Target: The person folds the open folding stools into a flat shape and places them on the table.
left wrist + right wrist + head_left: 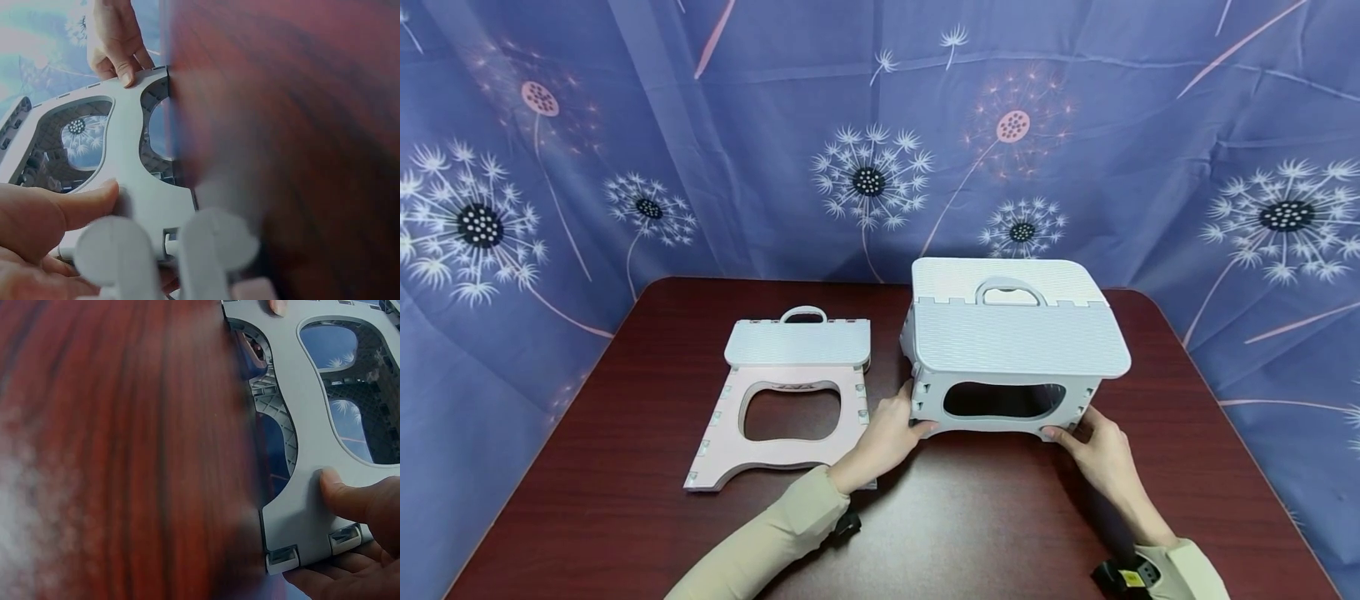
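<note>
Unfolded stool [1022,337] is standing on the far right of a dark wood-grained table [985,521], left hand [887,429] and right hand [1103,454] pinching its near lower corners. Folded stool [797,343] is lying left; blue dandelion-patterned cloth [760,167] is hanging beyond.

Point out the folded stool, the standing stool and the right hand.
Folded stool [799,343], head view: on its seat panel.
Standing stool [1017,343], head view: on the seat's near half.
Right hand [1105,457], head view: on its back.
</note>
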Demonstrator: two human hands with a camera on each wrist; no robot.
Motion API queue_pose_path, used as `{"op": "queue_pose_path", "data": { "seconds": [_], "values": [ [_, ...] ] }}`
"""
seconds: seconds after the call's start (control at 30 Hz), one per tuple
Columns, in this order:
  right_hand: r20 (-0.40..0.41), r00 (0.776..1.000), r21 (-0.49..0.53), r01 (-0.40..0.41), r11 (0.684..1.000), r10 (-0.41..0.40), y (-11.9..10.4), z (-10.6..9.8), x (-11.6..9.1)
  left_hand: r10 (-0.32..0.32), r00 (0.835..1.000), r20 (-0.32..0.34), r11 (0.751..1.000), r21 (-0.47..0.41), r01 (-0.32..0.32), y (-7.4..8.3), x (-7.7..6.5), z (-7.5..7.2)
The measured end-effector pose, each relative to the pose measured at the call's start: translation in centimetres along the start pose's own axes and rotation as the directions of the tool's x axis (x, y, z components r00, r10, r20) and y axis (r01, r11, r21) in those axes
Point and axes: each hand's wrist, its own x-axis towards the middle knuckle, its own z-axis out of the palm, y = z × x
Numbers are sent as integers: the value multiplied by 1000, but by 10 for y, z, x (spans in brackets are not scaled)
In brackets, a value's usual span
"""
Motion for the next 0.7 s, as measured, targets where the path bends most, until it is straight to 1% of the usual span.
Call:
{"op": "queue_pose_path", "data": {
  "seconds": [0.27, 0.43, 0.6, 0.7],
  "values": [
    [21, 1000, 20, -8, 1000, 8, 1, 0, 1, 26, 1000, 1, 1000, -5, -26, -2, 0, 0],
    [10, 1000, 26, 12, 1000, -13, 3, 0, 2, 50, 999, -7, 999, 3, -50, -2, 0, 0],
    [5, 1000, 21, 11, 1000, -11, 4, 0, 4, 71, 997, -24, 997, 8, -71, -2, 0, 0],
    [2, 1000, 22, 9, 1000, -9, 4, 0, 4, 72, 997, -24, 997, 3, -72, -2, 0, 0]
  ]
}}
